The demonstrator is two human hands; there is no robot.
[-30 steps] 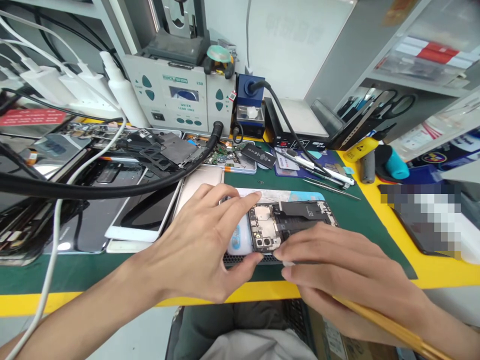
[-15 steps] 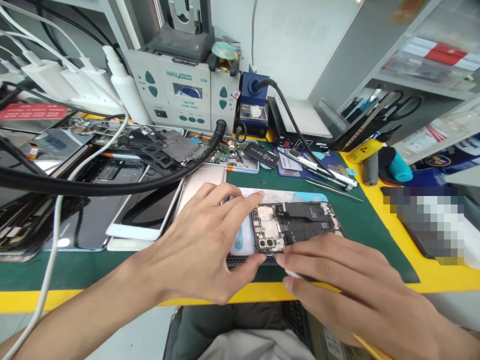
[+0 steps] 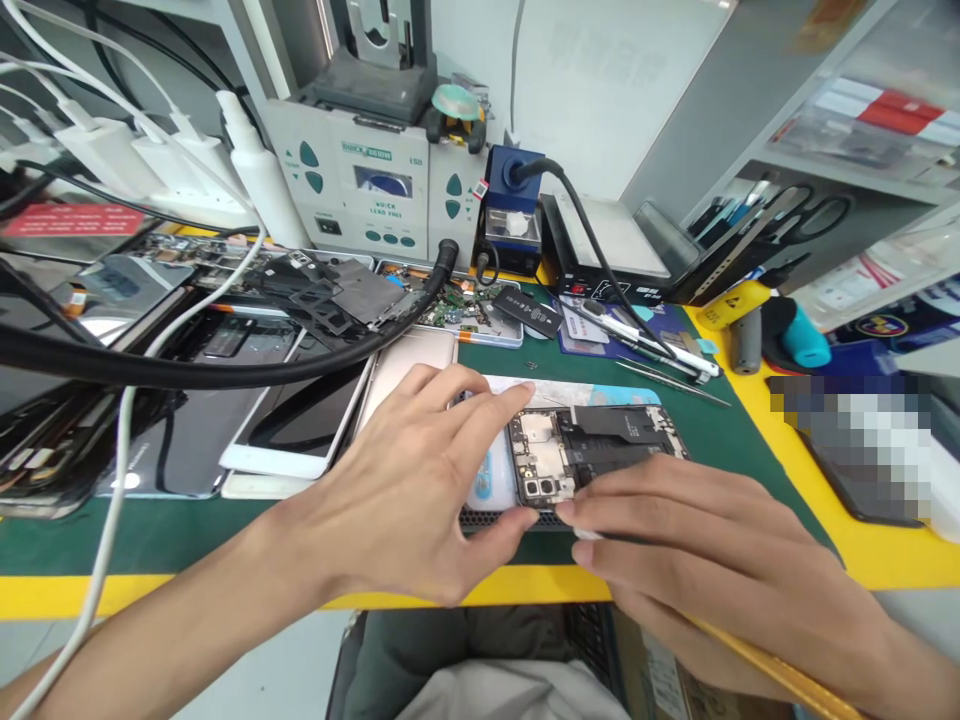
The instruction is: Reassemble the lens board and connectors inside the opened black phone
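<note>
An opened smartphone [image 3: 541,445] lies face down on the bench, its circuit board, twin cameras and black battery exposed. My left hand [image 3: 427,480] spans its left end, with the index finger at the far edge and the thumb at the near edge. My right hand [image 3: 697,550] is closed around a slim tool with a gold-coloured shaft [image 3: 776,665]; a whitish bit shows between its fingers. Those fingertips touch the phone's near edge beside the cameras and cover part of the battery. Under the phone is a pale, blue-printed pad [image 3: 630,394].
Phone screens and frames [image 3: 300,420] pile up at left, with a thick black hose [image 3: 225,372] across them. Behind stand a grey soldering station [image 3: 360,185] and a blue iron holder [image 3: 510,200]. Tweezers [image 3: 675,380], a loose battery [image 3: 527,312] and a yellow bottle [image 3: 731,303] lie farther back.
The view has shifted slightly, so everything sits a little farther right. Both hands keep nearly the same place on the phone; the gold shaft in my right hand has tilted a little.
</note>
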